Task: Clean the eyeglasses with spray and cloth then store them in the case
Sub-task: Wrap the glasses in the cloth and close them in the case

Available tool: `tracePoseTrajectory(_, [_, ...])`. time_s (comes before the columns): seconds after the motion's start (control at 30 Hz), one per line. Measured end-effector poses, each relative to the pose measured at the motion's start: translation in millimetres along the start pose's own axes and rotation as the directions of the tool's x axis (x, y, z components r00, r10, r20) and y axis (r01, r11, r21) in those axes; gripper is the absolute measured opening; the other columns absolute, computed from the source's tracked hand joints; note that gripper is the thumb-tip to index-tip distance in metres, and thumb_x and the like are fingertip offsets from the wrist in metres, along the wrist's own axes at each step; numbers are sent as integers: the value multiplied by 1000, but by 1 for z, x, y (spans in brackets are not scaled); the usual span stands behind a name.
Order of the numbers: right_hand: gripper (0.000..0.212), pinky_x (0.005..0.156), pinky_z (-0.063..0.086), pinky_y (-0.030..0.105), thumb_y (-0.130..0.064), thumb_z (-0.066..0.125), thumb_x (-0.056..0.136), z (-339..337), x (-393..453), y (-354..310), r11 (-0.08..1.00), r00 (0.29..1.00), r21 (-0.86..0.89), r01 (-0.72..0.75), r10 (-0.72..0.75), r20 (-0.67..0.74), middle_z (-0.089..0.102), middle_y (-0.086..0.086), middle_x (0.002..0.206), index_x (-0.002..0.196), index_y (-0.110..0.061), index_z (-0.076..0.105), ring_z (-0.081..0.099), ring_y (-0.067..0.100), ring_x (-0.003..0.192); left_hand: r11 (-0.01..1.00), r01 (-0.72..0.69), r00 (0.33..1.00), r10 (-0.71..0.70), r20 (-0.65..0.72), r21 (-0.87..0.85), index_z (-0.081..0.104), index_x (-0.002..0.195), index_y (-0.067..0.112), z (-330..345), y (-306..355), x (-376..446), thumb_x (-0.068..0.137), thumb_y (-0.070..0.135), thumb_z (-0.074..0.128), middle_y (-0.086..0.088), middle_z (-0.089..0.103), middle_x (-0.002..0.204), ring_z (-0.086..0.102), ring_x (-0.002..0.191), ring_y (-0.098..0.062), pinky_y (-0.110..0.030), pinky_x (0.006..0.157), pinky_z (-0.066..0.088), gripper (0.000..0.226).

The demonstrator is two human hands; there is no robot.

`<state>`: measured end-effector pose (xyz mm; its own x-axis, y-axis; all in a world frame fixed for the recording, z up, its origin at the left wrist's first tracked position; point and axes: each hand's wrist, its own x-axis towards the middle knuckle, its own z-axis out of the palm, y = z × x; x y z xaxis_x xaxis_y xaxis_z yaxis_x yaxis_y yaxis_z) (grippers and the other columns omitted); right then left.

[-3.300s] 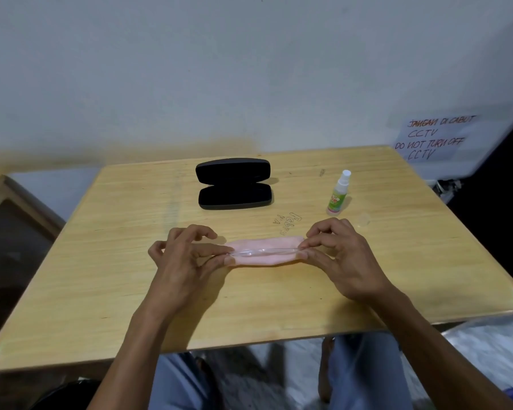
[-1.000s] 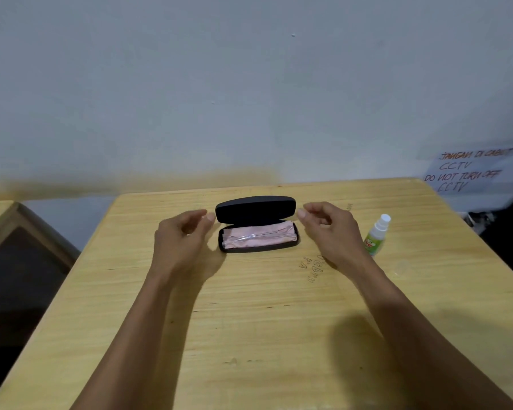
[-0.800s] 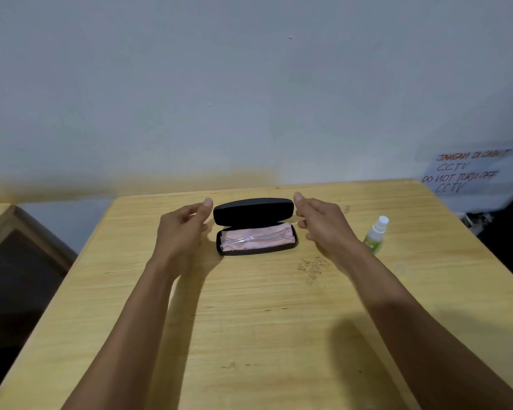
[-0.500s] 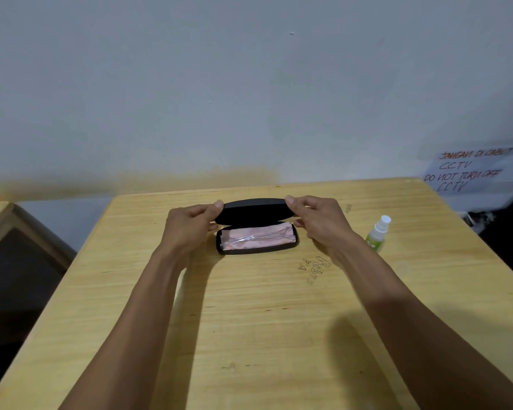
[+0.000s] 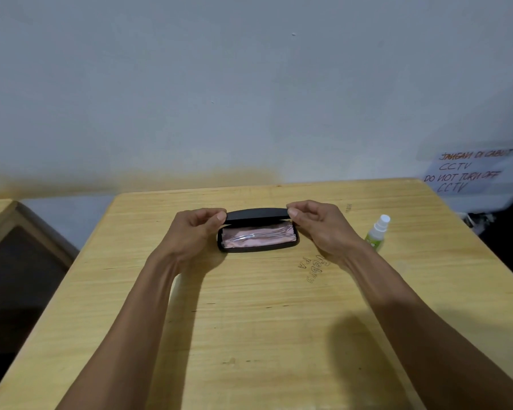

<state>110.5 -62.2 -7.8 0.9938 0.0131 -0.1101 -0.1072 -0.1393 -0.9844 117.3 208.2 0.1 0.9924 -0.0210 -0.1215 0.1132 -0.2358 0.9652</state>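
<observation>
A black eyeglass case (image 5: 256, 214) lies on the wooden table (image 5: 249, 321), its lid tilted partway down over the base. Inside it a pink cloth (image 5: 258, 237) wraps the clear eyeglasses (image 5: 251, 236), of which only a thin glassy edge shows. My left hand (image 5: 194, 233) pinches the lid's left end with thumb and fingers. My right hand (image 5: 320, 229) pinches the lid's right end the same way. A small white spray bottle with a green label (image 5: 376, 233) stands to the right of my right hand, apart from it.
A paper note (image 5: 468, 171) with handwritten words hangs on the wall at the back right. Another wooden table (image 5: 0, 220) stands to the left with a gap between. Pen scribbles (image 5: 313, 266) mark the tabletop in front of the case.
Both hands brought the cloth-wrapped eyeglasses into the case, then moved to the lid's ends and took hold. The lid has tilted lower over the base.
</observation>
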Motion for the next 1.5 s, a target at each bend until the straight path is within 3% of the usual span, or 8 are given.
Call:
tracePoseTrajectory(0.17, [23,106,51,45,-26,68,94,1,-5,4,997,999,-62,48,-48,1,76,6,109,116,-19,71,70,18,109,999,-24,999,23,23,23,74,115,19,-2,-4,-4,90,33,67,2,76,109,67,106,-13,-38,100,50,29])
tracePoseTrajectory(0.4, [25,105,51,46,-25,68,94,0,-5,9,995,997,-66,76,-76,2,77,4,110,118,-21,71,70,16,110,999,-36,999,36,34,22,71,119,19,-1,-4,-8,92,30,66,1,75,111,65,103,-14,-40,100,51,30])
tracePoseTrajectory(0.53, [24,105,52,45,-25,68,94,0,-5,10,996,997,-54,73,-73,3,77,4,109,118,-21,70,71,15,108,999,-33,999,33,30,-14,72,117,18,0,-6,-8,91,28,67,2,72,96,57,80,-14,-47,98,51,29])
tracePoseTrajectory(0.67, [24,105,52,45,-27,68,94,0,-5,10,996,997,-44,74,-73,11,77,3,110,117,-22,70,72,15,108,999,-29,999,30,36,-28,72,117,18,-2,-8,-5,90,29,67,-3,68,90,52,76,-18,-50,97,51,29])
tracePoseTrajectory(1.0, [23,104,52,44,-25,69,93,0,-8,12,995,996,-49,85,-84,22,76,2,111,116,-23,71,70,15,109,999,-43,998,43,41,-2,70,120,20,-2,-12,-8,93,25,66,16,69,67,54,77,-16,-32,83,50,28])
tracePoseTrajectory(1.17, [27,103,53,38,-27,69,93,1,-13,14,981,992,-150,123,-121,18,73,-8,115,120,-23,71,66,6,111,995,-82,996,81,22,60,67,126,17,2,-8,-17,95,19,62,1,70,116,63,102,-10,-12,78,53,31])
tracePoseTrajectory(1.33, [29,103,53,39,-25,69,94,0,-14,16,974,990,-178,143,-139,30,72,-8,117,122,-24,69,65,6,113,985,-112,994,110,17,134,65,128,19,3,-10,-22,94,18,63,3,64,121,57,97,3,-1,65,44,34])
tracePoseTrajectory(1.5, [29,104,52,39,-27,71,92,-2,-19,18,959,986,-228,169,-161,52,71,-10,116,121,-28,69,64,7,114,976,-144,989,137,56,164,64,130,22,0,-9,-27,94,19,63,5,63,121,58,102,-3,-8,73,43,36])
